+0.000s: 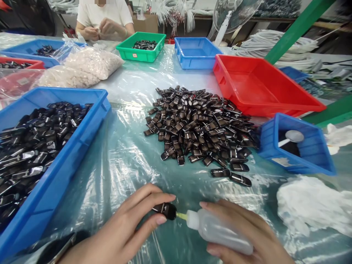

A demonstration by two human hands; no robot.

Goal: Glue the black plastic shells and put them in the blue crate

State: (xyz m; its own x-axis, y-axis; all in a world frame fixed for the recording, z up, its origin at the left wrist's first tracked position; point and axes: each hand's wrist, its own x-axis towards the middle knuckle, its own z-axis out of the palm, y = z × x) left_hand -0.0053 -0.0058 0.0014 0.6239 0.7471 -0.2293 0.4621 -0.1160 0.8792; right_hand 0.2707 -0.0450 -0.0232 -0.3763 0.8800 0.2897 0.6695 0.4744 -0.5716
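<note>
Between the thumb and fingers of my left hand is a small black glossy part, its rounded end facing right. My right hand is wrapped round a translucent squeeze bottle lying nearly level, with a white cap and a thin yellowish tip. That tip meets or almost touches the right end of the black part; exact contact cannot be told. Beyond both hands, a large heap of similar black parts lies on the plastic-covered table.
A blue bin full of black parts stands at left. Right of the heap are a red tray, a small blue bin with a scoop, and white cloth. Across the table sits a person behind a green tray.
</note>
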